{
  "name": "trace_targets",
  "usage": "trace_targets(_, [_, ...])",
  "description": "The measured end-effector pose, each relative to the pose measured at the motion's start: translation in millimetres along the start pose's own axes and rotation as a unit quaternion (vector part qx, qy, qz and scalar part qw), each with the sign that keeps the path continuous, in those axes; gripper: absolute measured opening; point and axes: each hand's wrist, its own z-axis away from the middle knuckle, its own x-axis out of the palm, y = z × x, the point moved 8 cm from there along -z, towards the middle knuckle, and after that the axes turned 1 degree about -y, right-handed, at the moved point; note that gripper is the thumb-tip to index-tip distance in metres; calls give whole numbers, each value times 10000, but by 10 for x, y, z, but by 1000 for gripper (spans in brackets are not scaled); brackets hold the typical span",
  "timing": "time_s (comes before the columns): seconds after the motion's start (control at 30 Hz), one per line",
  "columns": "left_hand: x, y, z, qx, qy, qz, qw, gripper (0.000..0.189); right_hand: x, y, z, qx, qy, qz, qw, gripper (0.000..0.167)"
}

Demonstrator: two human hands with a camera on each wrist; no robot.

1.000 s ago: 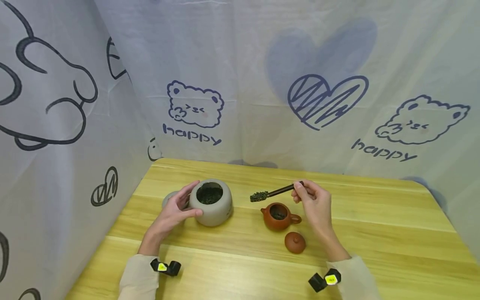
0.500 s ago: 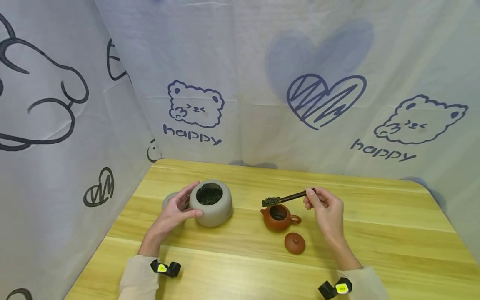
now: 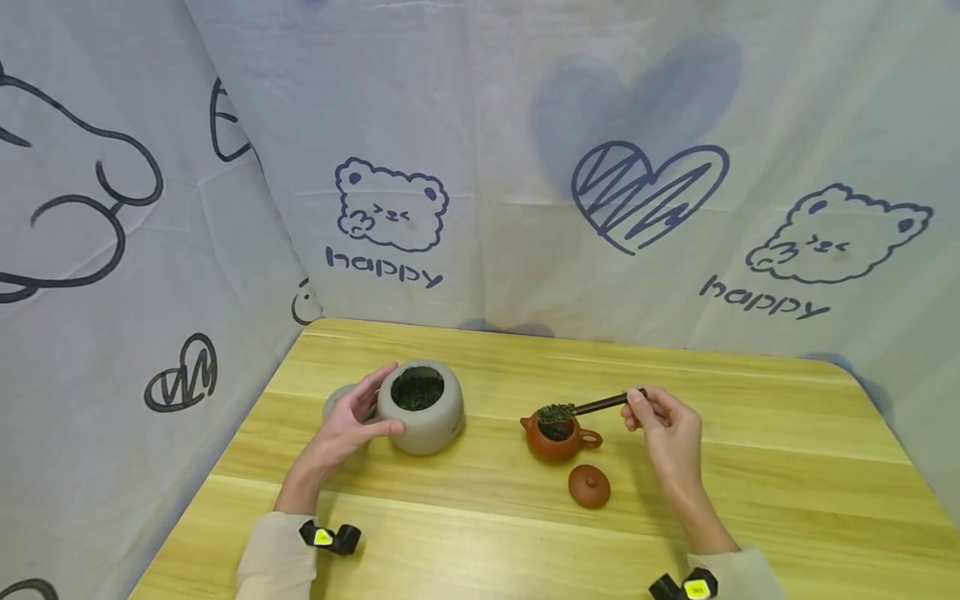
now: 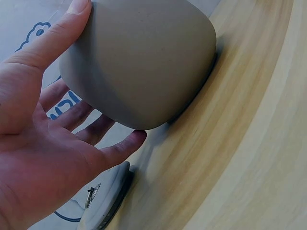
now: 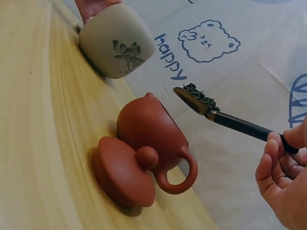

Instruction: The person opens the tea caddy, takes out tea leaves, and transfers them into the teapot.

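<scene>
My left hand (image 3: 341,429) grips the side of a round grey tea jar (image 3: 431,429), fingers and thumb spread round it. The jar tilts toward me, and dark tea leaves (image 3: 417,390) show through its wide mouth. In my right hand (image 3: 671,437) a tea scoop (image 5: 242,125) is pinched by the end of its dark handle. Dry tea leaves (image 5: 201,96) are heaped on the scoop's blade, which is close over the mouth of a small reddish-brown clay teapot (image 3: 551,448). Some leaves lie inside the pot. Its lid (image 3: 589,486) rests on the table just in front.
Behind my left hand, the jar's grey lid (image 4: 108,196) lies on the table, partly hidden in the head view. The wooden table (image 3: 450,533) meets a printed cloth backdrop (image 3: 510,250) at the back and left.
My right hand has moved to the right and toward me, bringing the loaded scoop from between jar and teapot to over the teapot's mouth. My left hand and the jar have stayed in place.
</scene>
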Motion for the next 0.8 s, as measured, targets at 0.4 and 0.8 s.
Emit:
trace_targets(0.4, [12,-10,-12,2,74,-105,9999,87,-26,175,-30,121,-94,-90,9998,24])
trace_targets(0.8, [67,-13,-90,-12,225,-104,9997,87,-14,253,-228,-110,-217,78,9997,20])
